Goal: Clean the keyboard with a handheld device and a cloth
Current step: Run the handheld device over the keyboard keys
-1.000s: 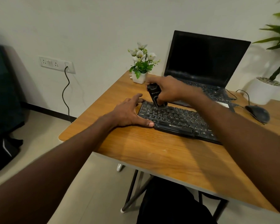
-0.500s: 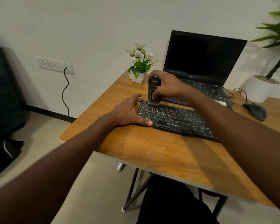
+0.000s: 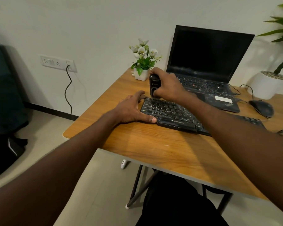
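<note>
Device stage under way: at frame centre the right hand grips the black handheld device upright on the black plastic keyboard's upper-left corner, left hand spread bracing its left edge; cloth wiping apparently remains, no cloth identifiable.

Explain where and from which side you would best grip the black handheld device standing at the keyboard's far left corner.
Grip the handheld device around its upper body, coming from the right as the right hand does: it stands upright, nozzle down on the keyboard, sides exposed.
</note>
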Tool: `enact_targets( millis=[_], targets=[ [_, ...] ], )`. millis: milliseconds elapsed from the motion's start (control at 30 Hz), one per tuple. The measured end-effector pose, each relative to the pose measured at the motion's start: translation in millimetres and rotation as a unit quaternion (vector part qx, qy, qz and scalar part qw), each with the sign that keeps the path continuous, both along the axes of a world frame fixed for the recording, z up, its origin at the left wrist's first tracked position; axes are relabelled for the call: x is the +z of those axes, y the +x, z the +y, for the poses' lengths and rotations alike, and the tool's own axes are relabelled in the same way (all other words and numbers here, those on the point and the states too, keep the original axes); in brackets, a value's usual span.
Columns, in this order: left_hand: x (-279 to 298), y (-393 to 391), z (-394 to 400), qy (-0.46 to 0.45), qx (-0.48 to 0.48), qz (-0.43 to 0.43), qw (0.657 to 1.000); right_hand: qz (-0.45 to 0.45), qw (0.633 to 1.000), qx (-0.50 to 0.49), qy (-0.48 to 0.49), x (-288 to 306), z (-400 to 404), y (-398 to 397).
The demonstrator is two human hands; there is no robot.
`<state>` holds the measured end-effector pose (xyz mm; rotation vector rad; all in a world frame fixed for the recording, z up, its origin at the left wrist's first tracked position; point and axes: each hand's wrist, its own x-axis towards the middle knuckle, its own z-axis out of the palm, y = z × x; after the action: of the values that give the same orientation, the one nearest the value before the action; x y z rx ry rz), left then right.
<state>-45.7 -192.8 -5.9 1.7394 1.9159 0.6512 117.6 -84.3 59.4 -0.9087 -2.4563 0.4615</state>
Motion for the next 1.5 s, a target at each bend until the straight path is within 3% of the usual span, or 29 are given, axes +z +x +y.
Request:
enact_targets(
  millis=[100,200,333,500,633,733,867,967,1067,1267,1333,1500],
  targets=[
    [-1.4,-0.9,0.2,0.003,-0.002,-0.005,1.000,-0.003,0.999,0.036,-0.037,-2.2,0.6,3.4],
    [-1.0,-3.0,1.9,0.002,0.001,-0.007,1.000,-0.008,1.000,0.006,0.016,0.3,3.1,1.5],
    [-2.5,-2.6,1.0,0.004,-0.004,-0.014,1.000,0.024,0.998,0.026,-0.052,-5.0,8.3,1.2],
    [-1.4,-1.5,0.3,0.006,-0.006,-0.020,1.000,-0.007,0.999,-0.053,0.011,-4.9,13.3,2.5],
    [-5.1,-4.3,2.1,0.011,-0.008,-0.025,1.000,0.052,0.998,0.015,-0.043,-15.8,5.7,20.8],
    [-5.0,-4.8,2.8,0.012,-0.013,-0.029,0.999,0.008,0.996,0.018,-0.083,-16.0,9.7,42.6],
    [-4.4,-4.0,2.4,0.010,-0.008,-0.030,0.999,-0.146,0.987,0.030,-0.053,23.1,16.2,37.4],
    [-5.5,-5.8,3.7,0.010,-0.010,-0.039,0.999,-0.081,0.996,0.034,-0.023,25.9,5.3,22.9],
    [-7.3,-6.0,5.0,0.011,-0.013,-0.039,0.999,-0.018,0.998,0.026,-0.058,4.0,4.2,28.2],
    [-7.9,-6.5,8.1,0.007,-0.011,-0.039,0.999,-0.120,0.979,0.055,-0.153,24.5,21.2,52.0],
    [-9.4,-7.1,8.9,0.010,-0.010,-0.042,0.999,-0.084,0.979,0.059,-0.178,24.1,16.1,45.5],
    [-12.5,-10.2,10.5,0.017,-0.009,-0.064,0.998,0.032,0.991,0.008,-0.131,0.8,16.5,28.1]
  ],
)
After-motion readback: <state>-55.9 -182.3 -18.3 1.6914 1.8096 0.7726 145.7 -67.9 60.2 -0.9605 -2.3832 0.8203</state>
